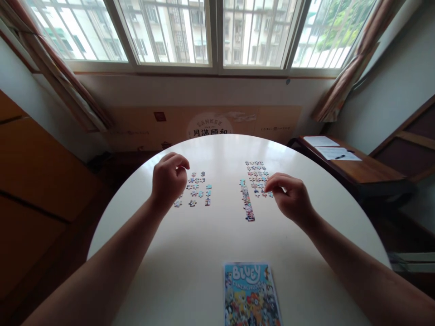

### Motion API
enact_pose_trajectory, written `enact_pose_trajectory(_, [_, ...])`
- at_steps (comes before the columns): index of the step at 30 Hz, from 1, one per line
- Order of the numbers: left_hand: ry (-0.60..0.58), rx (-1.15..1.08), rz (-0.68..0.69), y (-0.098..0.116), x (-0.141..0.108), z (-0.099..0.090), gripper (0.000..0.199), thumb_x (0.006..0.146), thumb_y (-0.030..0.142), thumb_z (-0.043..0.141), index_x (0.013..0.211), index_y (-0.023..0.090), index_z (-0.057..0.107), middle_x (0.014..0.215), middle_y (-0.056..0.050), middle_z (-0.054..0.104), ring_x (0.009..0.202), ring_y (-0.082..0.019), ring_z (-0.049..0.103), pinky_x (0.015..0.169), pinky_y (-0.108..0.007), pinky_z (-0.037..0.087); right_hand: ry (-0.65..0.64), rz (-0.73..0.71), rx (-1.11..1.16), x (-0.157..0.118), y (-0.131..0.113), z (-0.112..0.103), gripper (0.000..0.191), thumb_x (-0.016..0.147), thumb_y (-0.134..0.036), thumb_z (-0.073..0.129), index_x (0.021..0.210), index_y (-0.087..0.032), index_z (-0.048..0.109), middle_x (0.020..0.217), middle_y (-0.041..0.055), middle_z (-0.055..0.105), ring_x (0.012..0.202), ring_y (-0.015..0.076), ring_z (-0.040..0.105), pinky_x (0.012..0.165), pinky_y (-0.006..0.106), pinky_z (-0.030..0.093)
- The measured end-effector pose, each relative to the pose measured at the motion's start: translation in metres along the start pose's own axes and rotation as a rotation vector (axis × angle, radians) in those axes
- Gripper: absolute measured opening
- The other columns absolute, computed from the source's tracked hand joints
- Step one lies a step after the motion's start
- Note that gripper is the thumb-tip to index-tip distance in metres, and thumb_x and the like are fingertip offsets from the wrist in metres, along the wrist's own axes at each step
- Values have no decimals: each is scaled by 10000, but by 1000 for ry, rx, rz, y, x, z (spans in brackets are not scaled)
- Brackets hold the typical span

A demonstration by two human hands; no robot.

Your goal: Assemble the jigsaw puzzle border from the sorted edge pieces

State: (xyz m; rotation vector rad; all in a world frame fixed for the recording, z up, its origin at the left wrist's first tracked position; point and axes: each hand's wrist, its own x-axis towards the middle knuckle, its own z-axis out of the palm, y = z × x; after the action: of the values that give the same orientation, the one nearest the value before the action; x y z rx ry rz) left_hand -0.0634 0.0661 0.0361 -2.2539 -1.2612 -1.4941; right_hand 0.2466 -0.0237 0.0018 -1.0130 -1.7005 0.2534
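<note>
The joined strip of puzzle pieces lay flat on the round white table, a narrow column running away from the person at a slight slant. To the left of the strip, apart from it, loose pieces were spread in uneven rows. Just to its right, and reaching beyond its far end, tighter rows of pieces lay side by side. The left hand was well to the left of the strip, at the outer side of the loose pieces, its fingers curled in; whether it had hold of anything could not be told. The right hand was on the strip's right, at the outer edge of the tighter rows, with its fingers bent and their tips low by the pieces; whether they gripped or touched one was too small to tell. Nearer the person than the strip lay a colourful picture sheet marked "BLUEY". Far beyond the strip was a barred window, and well off to its right a wooden side table held papers and a pen
</note>
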Motion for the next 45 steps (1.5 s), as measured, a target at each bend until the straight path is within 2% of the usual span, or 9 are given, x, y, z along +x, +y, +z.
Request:
enact_pose_trajectory(2, [59, 16, -59, -12, 2, -1, 224, 656, 11, 450, 607, 197, 564, 678, -6, 602, 666, -162, 572, 638, -289, 451, -3, 9, -4, -2, 1, 2, 270, 768, -16, 483, 659, -197, 652, 708, 2, 659, 695, 148, 621, 649, 295, 481])
enact_pose_trajectory(4, [54, 39, -88, -21, 4, -3, 228, 684, 31, 455, 614, 194, 598, 694, -14, 628, 695, -173, 590, 677, -301, 461, 12, 5, -10, -4, 1, 4, 265, 776, -24, 497, 666, -200, 662, 708, 3, 659, 700, 153, 621, 667, 303, 487])
enact_pose_trajectory(9, [-180, 116, -31, -25, 5, -8, 250, 740, 81, 477, 625, 197, 665, 746, -30, 688, 784, -209, 609, 776, -337, 469, 118, -4, -41, -7, 1, 6, 250, 787, -35, 538, 673, -210, 675, 755, 19, 661, 777, 179, 635, 724, 330, 503])
enact_pose_trajectory(14, [-304, 113, -6, -13, 3, -10, 250, 748, 94, 465, 632, 187, 666, 735, -32, 680, 682, -184, 574, 671, -308, 437, 157, 31, -33, -8, 5, 6, 243, 822, -64, 552, 685, -220, 679, 781, 17, 657, 789, 179, 634, 735, 336, 502])
enact_pose_trajectory(22, [-353, 156, -99, -11, 4, -13, 222, 707, 129, 438, 573, 198, 600, 607, -23, 627, 616, -189, 551, 616, -309, 384, 141, 21, -21, -11, 6, 9, 278, 817, -44, 521, 677, -218, 685, 830, 32, 668, 848, 192, 644, 763, 347, 511])
enact_pose_trajectory(30, [-361, 178, -180, -6, 5, -15, 186, 685, 151, 422, 525, 207, 498, 511, -5, 496, 542, -174, 459, 565, -305, 313, 78, 5, 80, -11, -1, 8, 304, 752, 2, 452, 616, -204, 630, 697, 2, 623, 689, 150, 595, 642, 299, 455])
enact_pose_trajectory(42, [-390, 204, -151, -4, 6, -15, 211, 668, 144, 423, 499, 212, 531, 488, -21, 524, 510, -180, 466, 516, -309, 311, 104, 34, 64, -12, -1, 8, 297, 722, 4, 451, 591, -210, 611, 679, -4, 615, 681, 149, 581, 640, 296, 442])
enact_pose_trajectory(45, [-457, 199, -160, -6, 6, -14, 224, 676, 137, 426, 510, 215, 554, 500, -16, 542, 519, -181, 468, 525, -309, 320, 98, 31, 65, -12, -3, 8, 296, 722, 2, 450, 590, -210, 608, 677, -3, 615, 679, 151, 583, 641, 298, 444])
